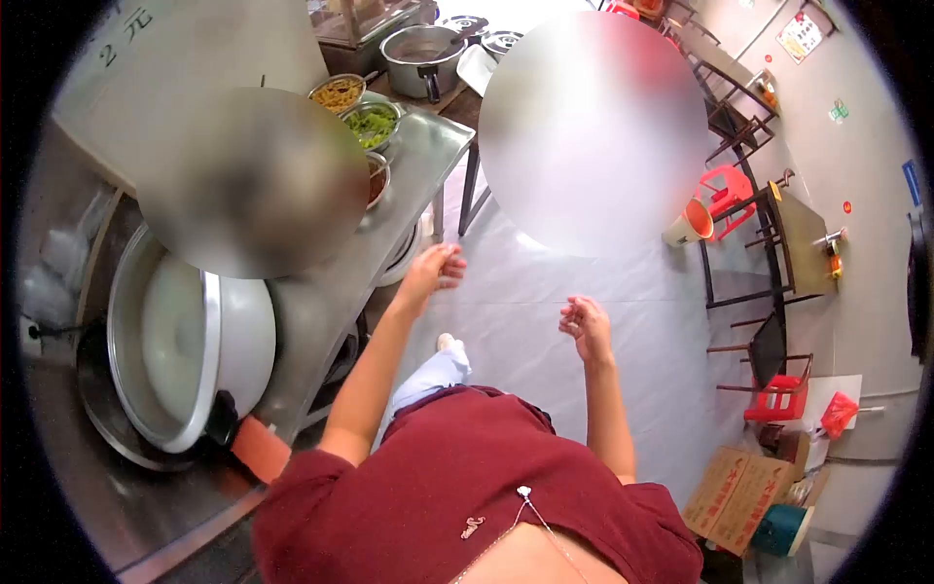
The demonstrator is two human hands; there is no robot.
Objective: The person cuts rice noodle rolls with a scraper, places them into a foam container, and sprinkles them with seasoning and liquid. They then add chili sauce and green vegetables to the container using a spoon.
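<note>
A person in a maroon top stands beside a stainless steel surface at a food stall, both hands raised in front of the body. The left hand hovers just off the surface's near corner, fingers loosely bent and holding nothing. The right hand hangs in mid-air over the pale floor with its fingers curled in toward the thumb; whether it pinches anything cannot be told.

Nearest the left hand, partly hidden, is a small steel bowl with dark contents. Beyond it sit a bowl of greens and a bowl of yellow food. The steel bowls look light, rigid and smooth-sided, likely slippery, and full enough to spill, so the rim seems the surest hold.

A large lidded pot at the left looks far heavier.

The surface's edge runs close along the left arm. The floor ahead lies open, with a red stool and cardboard boxes well apart to the right.
</note>
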